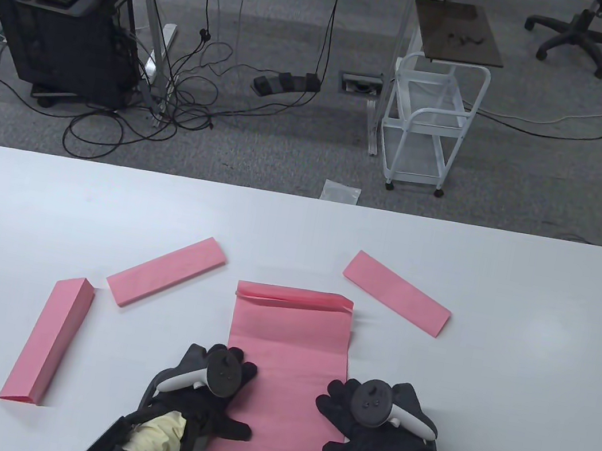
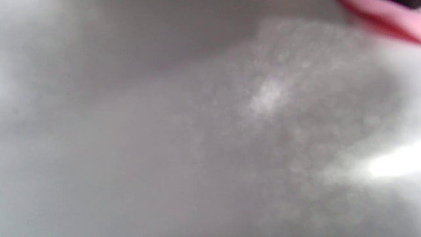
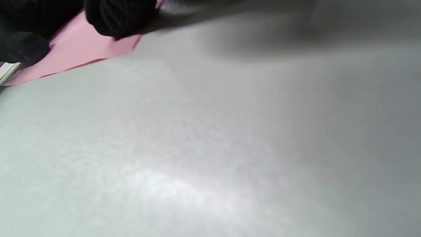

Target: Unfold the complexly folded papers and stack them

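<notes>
White table (image 1: 518, 345), grey carpet beyond; both hands, left (image 1: 213, 390) and right (image 1: 368, 423), flat on pink paper (image 1: 287, 351).

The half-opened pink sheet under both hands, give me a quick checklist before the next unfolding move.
1. Left hand flat on the half-opened pink sheet: ok.
2. Right hand on the sheet's right edge: ok.
3. Far end fully opened: not ok, the pleated folds remain.
4. Space beyond the folds on the table: ok.
5. Three folded strips lie apart from the sheet: ok.
6. Whether the fingers pinch the paper: cannot tell, trackers hide them.
</notes>
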{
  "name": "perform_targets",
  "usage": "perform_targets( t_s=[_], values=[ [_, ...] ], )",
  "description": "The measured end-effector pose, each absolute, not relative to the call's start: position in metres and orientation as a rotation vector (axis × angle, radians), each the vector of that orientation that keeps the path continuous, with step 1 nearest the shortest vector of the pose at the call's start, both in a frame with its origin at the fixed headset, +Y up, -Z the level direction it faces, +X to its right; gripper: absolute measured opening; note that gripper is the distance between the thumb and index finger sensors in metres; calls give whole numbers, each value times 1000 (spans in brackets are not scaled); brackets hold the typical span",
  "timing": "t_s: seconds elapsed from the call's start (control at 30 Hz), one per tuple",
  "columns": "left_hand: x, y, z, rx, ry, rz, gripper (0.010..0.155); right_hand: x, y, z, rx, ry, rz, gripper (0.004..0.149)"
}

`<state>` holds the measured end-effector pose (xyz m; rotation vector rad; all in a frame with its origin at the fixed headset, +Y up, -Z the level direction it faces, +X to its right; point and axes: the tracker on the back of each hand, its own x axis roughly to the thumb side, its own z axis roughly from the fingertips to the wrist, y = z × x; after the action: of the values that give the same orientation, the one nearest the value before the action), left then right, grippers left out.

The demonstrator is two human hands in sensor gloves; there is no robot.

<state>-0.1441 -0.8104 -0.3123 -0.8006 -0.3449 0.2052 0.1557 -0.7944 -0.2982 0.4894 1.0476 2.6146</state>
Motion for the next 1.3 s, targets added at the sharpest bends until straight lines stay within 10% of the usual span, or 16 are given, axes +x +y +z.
perform_targets(
  t_s=[0.33, 0.77, 1.3],
  values=[
    [-144, -811, -312, -799, -347, 198, 104, 73, -792, -315, 822, 986, 2662, 71],
    [-144, -811, -312, -799, -361, 189, 104, 149, -799, -390, 173, 910, 2543, 56],
    [-143, -811, -312, -797, -360, 188, 103, 75, -794, -353, 684, 1078, 2626, 64]
  ],
)
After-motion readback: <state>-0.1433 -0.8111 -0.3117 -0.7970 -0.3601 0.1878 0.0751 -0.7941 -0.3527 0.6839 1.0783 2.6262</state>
